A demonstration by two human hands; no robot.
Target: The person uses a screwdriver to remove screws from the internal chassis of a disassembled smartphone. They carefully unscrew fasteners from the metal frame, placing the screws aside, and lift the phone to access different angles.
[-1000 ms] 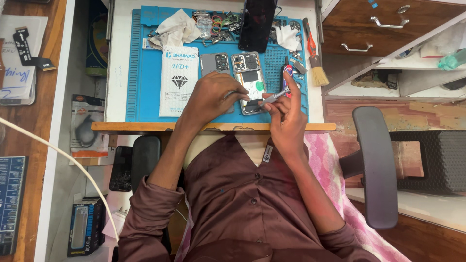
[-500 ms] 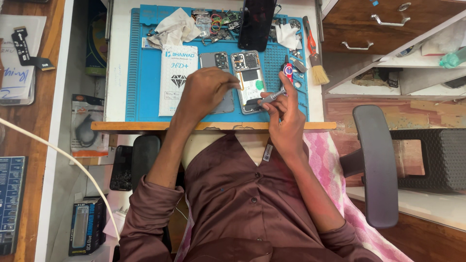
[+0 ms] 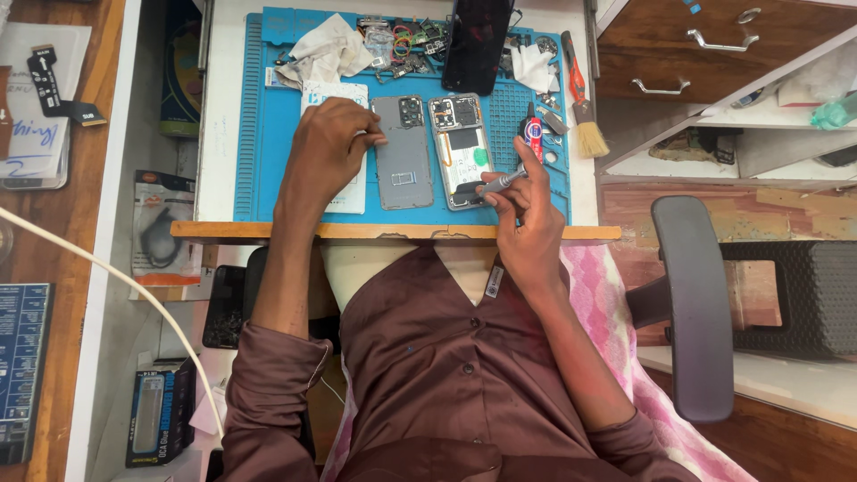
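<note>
The left hand [image 3: 326, 152] rests flat, fingers loosely spread, on the blue mat [image 3: 259, 134] of the worktop, its fingertips touching the left edge of the grey back cover [image 3: 402, 156]. Just right of the cover lies the opened phone [image 3: 460, 147], long axis pointing away from the person. The right hand [image 3: 527, 214], the nearer one, pinches a slim metal tool [image 3: 502, 182] whose tip rests at the phone's near end.

Bright, even light; sharp, soft shadows, no glare.
</note>
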